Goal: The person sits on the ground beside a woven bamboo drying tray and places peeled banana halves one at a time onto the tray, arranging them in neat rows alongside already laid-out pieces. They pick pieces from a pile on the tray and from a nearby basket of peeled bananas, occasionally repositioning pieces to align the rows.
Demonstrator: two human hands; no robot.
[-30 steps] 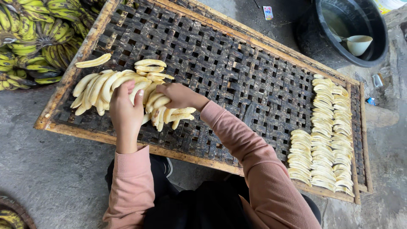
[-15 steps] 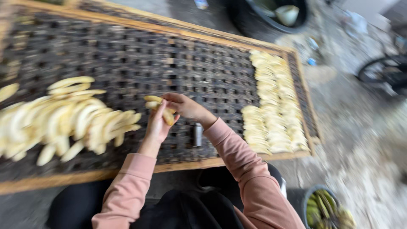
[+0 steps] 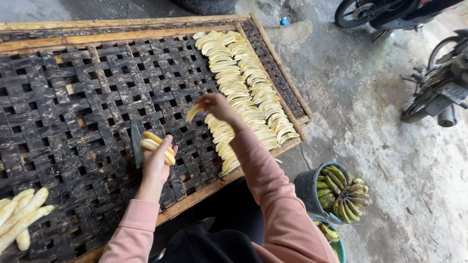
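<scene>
- Kneeling at the near edge of a big woven drying rack (image 3: 73,97), a person in pink sleeves works with both bare hands over its dark lattice.
- The left hand (image 3: 157,163) is closed around a small bunch of peeled bananas (image 3: 155,145), three or four of them, pale yellow, lying crosswise in the palm and poking out past the fingers on both sides. This hand hovers over the bare lattice near the middle of the rack.
- The right hand (image 3: 214,103) reaches further out and pinches a single peeled banana (image 3: 194,112) by one end between thumb and fingertips; the fruit hangs down to the left, just above the rack.
- That single banana is right at the top of the shorter row of laid bananas (image 3: 222,141), which runs down towards the near frame of the rack.
- Beside it, to the right, two longer rows of laid bananas (image 3: 243,78) run side by side almost from the far frame to the near one.
- At the lower left corner of the rack lies a loose pile of peeled bananas (image 3: 22,214), well apart from both hands.
- On the concrete floor to the person's right stands a grey bucket (image 3: 308,187) full of green unpeeled bananas (image 3: 343,192).
- Two parked motorbikes (image 3: 438,83) stand at the upper right, well apart from the rack.
</scene>
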